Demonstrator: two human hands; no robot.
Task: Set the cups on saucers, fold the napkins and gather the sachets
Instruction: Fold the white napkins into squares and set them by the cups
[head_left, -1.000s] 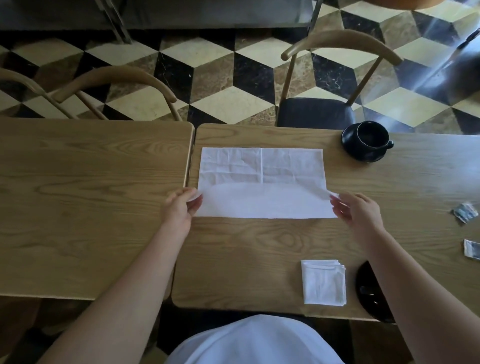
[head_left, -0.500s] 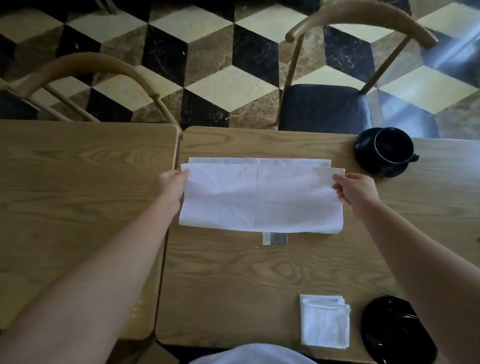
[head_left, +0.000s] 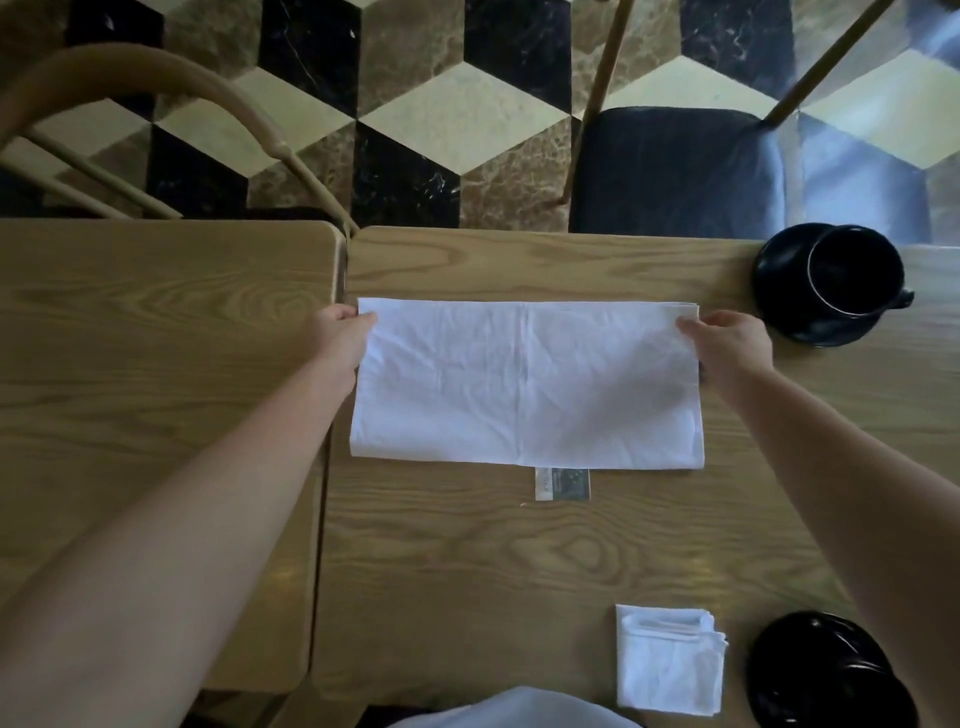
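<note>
Where the two wooden slabs of the worktop (head_left: 519, 561) meet, a white napkin (head_left: 524, 384) lies folded in half into a long rectangle, just right of the seam and in the upper middle of the frame; the left hand (head_left: 340, 332) pinches its upper left corner, fingers curled onto the cloth, while the right hand (head_left: 727, 340) pinches the upper right corner in the same way; both arms reach in from the lower corners of the frame. A small sachet (head_left: 562, 484) peeks out from under the napkin's lower edge, touching it, near the centre of the frame. At the upper right a black cup (head_left: 857, 270) stands on a black saucer (head_left: 779, 275), just beside the right hand but apart from it. At the lower right a second napkin (head_left: 670, 660), folded into a small square, lies near the worktop's near edge; just right of it sits a second black saucer (head_left: 826, 670), partly hidden by the right forearm, and whether a cup stands on it I cannot tell. Beyond the worktop, at the top of the frame, two wooden chairs stand on a floor (head_left: 457, 119) of black, cream and brown tiles; the right chair (head_left: 675, 166) has a dark seat, the left chair (head_left: 156, 88) a curved back.
</note>
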